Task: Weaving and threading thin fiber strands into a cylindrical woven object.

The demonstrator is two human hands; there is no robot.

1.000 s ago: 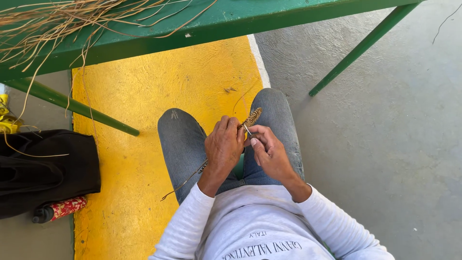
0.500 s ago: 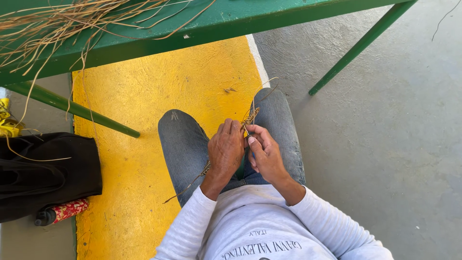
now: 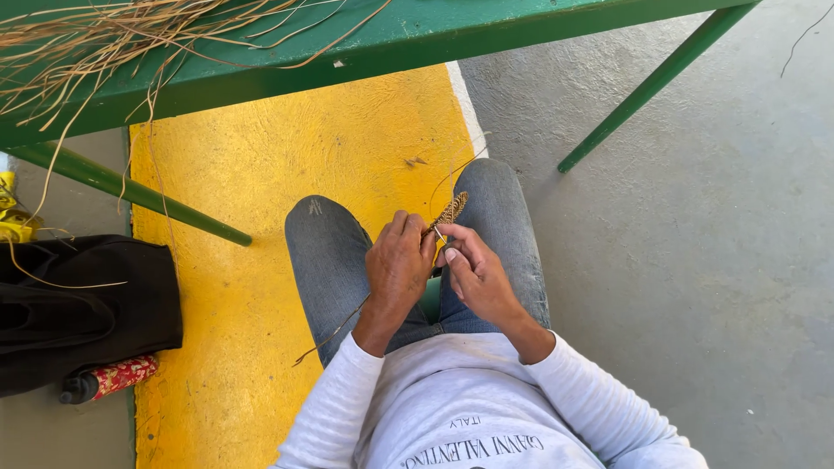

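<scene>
Head view showed one seated person in a white long-sleeved shirt and blue jeans, with two knees raised. Both hands met above the lap. The left hand was closed around the lower part of one short braided straw piece. The right hand lay just beside it, with thumb and fingers pinched together on thin strands at the braid's base; the exact contact point could not be told. The braid pointed up and away from the body, between the two knees. One loose straw strand trailed from under the left hand across the left thigh. Below the legs lay one yellow painted floor strip, bordered by grey concrete floor. At the person's left sat one black bag, with one red patterned item touching its lower edge. Farther off stood one green table, two of its legs in sight, carrying one pile of dry straw.
</scene>
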